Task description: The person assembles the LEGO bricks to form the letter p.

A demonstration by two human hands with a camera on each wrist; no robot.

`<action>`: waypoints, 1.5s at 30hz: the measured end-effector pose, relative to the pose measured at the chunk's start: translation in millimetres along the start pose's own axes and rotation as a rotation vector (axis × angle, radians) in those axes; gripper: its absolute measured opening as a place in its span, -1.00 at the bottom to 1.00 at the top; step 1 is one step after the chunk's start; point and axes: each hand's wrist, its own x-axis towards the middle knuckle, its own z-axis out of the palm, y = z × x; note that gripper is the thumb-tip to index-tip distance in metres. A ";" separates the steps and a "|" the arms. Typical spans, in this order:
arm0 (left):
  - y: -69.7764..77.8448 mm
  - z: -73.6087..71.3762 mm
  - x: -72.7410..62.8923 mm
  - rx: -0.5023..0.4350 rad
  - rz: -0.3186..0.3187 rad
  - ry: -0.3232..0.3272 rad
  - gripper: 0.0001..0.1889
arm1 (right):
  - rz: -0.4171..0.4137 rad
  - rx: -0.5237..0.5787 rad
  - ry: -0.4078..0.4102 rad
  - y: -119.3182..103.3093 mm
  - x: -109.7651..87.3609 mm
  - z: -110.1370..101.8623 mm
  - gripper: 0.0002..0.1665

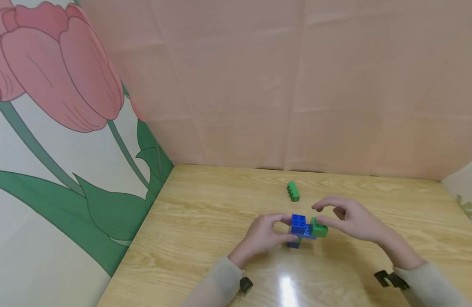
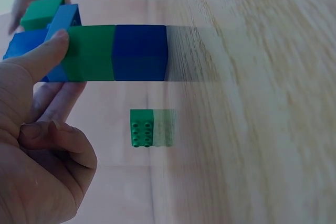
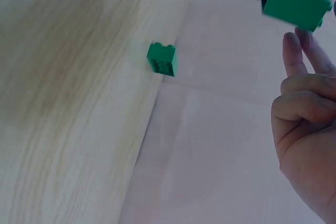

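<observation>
My left hand (image 1: 262, 235) pinches a small stack of toy building bricks between thumb and fingers. On top of the stack sits a blue brick (image 1: 298, 224), at the left end of a lighter blue brick (image 1: 308, 233). A green brick (image 1: 319, 229) is mounted at the other end. Below, the left wrist view shows another green brick (image 2: 90, 53) and a dark blue brick (image 2: 140, 52) as an upright column standing on the table. Beside the upper green brick is my right hand (image 1: 355, 219), thumb at its top edge, index finger raised apart from it.
A loose green brick (image 1: 293, 192) lies on its side on the wooden table (image 1: 205, 204), behind the stack. A pinkish cloth wall (image 1: 259, 85) rises at the table's back edge, and a tulip-printed panel (image 1: 67, 170) borders the left side.
</observation>
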 end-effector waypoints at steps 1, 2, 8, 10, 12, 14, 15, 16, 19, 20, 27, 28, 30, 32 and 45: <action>0.2 0.0 0.1 0.003 0.000 0.000 -0.55 | 0.016 0.000 0.003 3.4 3.1 -1.1 -0.68; 0.3 -0.1 0.1 0.005 0.000 0.000 -0.55 | 0.038 -0.003 0.004 6.9 6.3 -1.9 -0.70; 0.3 0.6 0.7 -0.004 -0.004 -0.005 -0.55 | 0.136 -0.095 0.017 27.8 28.4 0.4 -0.68; 0.6 1.1 1.0 -0.008 -0.005 -0.009 -0.55 | 0.165 -0.120 0.022 35.4 35.2 3.7 -0.61; 1.1 1.4 1.2 -0.007 -0.003 -0.011 -0.55 | 0.198 -0.123 0.024 42.3 41.5 7.5 -0.55; 1.7 1.5 1.3 -0.006 0.001 -0.013 -0.55 | 0.227 -0.126 0.030 48.8 47.5 11.1 -0.52; 2.0 1.5 1.3 -0.006 0.002 -0.014 -0.55 | 0.239 -0.129 0.034 51.8 50.1 12.8 -0.50; 2.2 1.4 1.3 -0.006 0.001 -0.014 -0.55 | 0.254 -0.132 0.039 54.1 52.7 14.4 -0.50; 2.6 1.1 1.2 -0.011 0.003 -0.016 -0.55 | 0.305 -0.134 0.047 60.4 59.0 18.8 -0.48; 2.7 0.9 1.2 -0.012 0.004 -0.016 -0.55 | 0.318 -0.139 0.048 62.6 60.9 20.5 -0.47; 2.3 0.7 0.8 0.000 0.006 -0.013 -0.55 | 0.417 -0.134 0.032 74.9 74.2 32.4 -0.36; 2.2 0.7 0.7 0.002 0.004 -0.013 -0.55 | 0.430 -0.125 0.027 76.4 76.0 33.9 -0.33; 2.1 0.7 0.5 0.001 0.002 -0.012 -0.55 | 0.440 -0.120 0.018 79.1 79.3 36.8 -0.28; 2.1 0.7 0.4 0.002 0.004 -0.010 -0.55 | 0.434 -0.117 0.011 81.4 82.2 39.1 -0.23; 5.1 -0.9 -0.1 0.011 -0.011 -0.003 -0.54 | 0.397 -0.187 -0.106 90.3 93.0 49.5 -0.04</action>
